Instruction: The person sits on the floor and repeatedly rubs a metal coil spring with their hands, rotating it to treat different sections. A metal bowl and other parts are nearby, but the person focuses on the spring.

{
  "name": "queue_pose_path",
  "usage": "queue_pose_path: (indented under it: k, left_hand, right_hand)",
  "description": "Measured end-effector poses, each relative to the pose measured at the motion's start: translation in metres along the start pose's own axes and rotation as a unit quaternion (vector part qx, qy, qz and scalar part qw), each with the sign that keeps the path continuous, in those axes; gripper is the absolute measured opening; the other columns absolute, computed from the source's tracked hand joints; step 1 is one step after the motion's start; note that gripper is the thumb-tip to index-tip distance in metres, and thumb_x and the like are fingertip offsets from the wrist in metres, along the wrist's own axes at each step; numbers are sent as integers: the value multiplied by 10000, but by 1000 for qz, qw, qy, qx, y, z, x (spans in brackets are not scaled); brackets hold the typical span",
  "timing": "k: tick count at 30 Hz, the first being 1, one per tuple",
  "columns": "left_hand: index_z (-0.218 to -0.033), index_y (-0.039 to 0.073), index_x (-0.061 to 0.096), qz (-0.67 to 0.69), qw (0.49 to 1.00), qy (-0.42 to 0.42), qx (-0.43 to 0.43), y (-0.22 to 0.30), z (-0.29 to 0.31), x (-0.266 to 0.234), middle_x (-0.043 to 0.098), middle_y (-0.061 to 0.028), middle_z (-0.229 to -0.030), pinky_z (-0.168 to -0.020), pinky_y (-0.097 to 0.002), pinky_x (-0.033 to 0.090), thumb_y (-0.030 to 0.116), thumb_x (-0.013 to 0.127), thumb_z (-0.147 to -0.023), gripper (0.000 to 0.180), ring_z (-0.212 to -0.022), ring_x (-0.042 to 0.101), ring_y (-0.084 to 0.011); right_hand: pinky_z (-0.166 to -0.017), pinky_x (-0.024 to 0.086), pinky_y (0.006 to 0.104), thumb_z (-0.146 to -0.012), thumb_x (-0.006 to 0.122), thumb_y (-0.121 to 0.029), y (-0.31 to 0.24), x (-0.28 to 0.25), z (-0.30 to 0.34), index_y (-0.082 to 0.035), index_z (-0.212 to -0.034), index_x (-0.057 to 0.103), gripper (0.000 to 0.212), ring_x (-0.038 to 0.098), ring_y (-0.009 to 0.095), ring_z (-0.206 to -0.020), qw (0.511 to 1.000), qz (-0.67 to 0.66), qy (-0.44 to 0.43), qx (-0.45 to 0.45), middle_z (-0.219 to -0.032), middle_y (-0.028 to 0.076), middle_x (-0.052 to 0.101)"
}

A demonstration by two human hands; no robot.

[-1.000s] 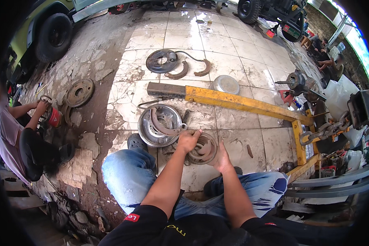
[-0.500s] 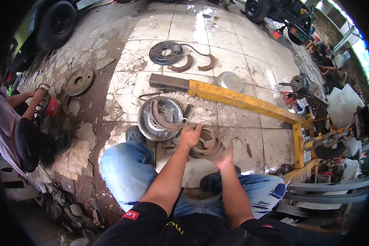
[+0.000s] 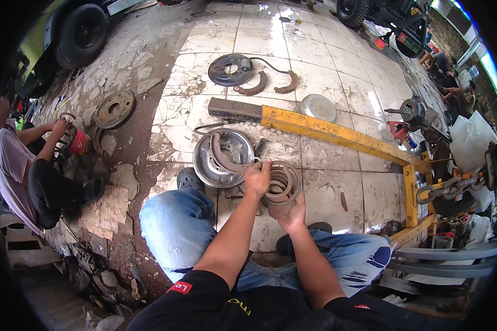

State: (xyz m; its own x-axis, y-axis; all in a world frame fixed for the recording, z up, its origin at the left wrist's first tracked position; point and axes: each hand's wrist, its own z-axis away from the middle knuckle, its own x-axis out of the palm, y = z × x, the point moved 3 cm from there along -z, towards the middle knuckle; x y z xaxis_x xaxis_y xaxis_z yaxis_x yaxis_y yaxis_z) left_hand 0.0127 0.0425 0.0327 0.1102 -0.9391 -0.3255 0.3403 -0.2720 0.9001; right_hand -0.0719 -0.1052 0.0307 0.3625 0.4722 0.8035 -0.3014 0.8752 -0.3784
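Note:
Between my knees, both hands hold up a brown coil of flat band [image 3: 282, 182], which looks like a roll of brake lining. My left hand [image 3: 257, 179] is closed on its left side, thumb uppermost. My right hand [image 3: 294, 217] cups the lower right side, with some fingers hidden behind it. Just beyond my left hand lies a shiny round brake backing plate [image 3: 203, 164], a curved brown brake shoe [image 3: 222, 156] resting on it. A small metal ring [image 3: 255, 160] shows by my left thumb.
Across the tiles stretches a yellow steel hoist leg [image 3: 337, 135]. Past it lie a dark backing plate [image 3: 220, 70], curved brake shoes [image 3: 254, 85] and a silver round cover [image 3: 316, 107]. A person [image 3: 25, 165] crouches at left; heavy chain [image 3: 453, 185] hangs at right.
The coil has tilted up toward me and lifted slightly. My right hand has closed in under its lower right side. The whole view has shifted a little.

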Motion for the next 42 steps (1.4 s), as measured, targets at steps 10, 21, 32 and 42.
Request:
queue_pose_path:
  k: [10,21,32,42]
  left_hand:
    - [-883,-31,694,16,1000,8,14,-6,-10,-7,655,-296,-881,-822,-437,466,477,517,-944,541,-877,629,-433]
    - [-943,-80,695,122,991,45,-39,-17,-20,-2,708,-169,-849,-751,-356,485,390,565,-974,489,-761,615,-219]
    - [-984,-72,698,149,985,8,-91,-18,-28,-20,699,-143,-884,-759,-351,473,416,587,-959,501,-780,585,-198]
    - [-974,-63,695,9,994,-106,15,-1,-18,-11,701,-217,-902,-810,-372,480,467,558,-953,548,-807,621,-289]
  right_hand:
    - [-1115,271,600,-951,271,-685,14,-10,-7,-140,-1513,239,784,362,352,-1380,998,0,57,25,-1506,145,370]
    - [-1088,368,429,-923,500,-211,5,15,7,-83,-1424,403,526,485,255,-1274,996,65,-53,9,-1381,117,510]
    - [-967,475,383,-711,483,110,-59,0,9,-49,-1415,395,727,580,279,-1166,962,225,95,-126,-1336,183,537]
    - [-1093,355,330,-976,551,-162,-35,33,8,-7,-1467,312,568,409,263,-1364,866,428,-13,-260,-1440,230,441]
